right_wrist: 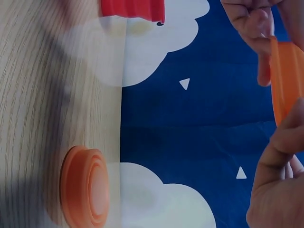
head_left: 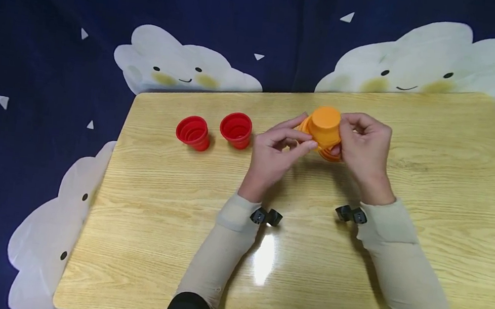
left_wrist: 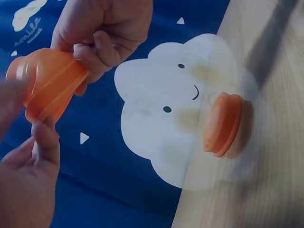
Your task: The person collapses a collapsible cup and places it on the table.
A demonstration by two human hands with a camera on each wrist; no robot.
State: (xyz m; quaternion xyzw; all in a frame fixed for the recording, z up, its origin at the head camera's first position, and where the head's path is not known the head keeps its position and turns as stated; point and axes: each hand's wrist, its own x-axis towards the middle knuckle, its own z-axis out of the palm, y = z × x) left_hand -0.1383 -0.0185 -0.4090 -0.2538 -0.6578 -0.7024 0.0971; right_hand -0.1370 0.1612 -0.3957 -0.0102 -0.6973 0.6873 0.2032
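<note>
Between the clamped fingers of the left hand (head_left: 274, 151) and right hand (head_left: 368, 144), an orange cup (head_left: 326, 124) is pinched; below them, a flattened cup (left_wrist: 222, 125) is seen on the tabletop (head_left: 170, 191).

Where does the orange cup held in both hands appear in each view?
Head: the held cup is right of centre, above the middle.
Left wrist: the held cup is at upper left.
Right wrist: the held cup is at the right edge, cut off.
Shared landmark: the flatter orange cup on the table.
</note>
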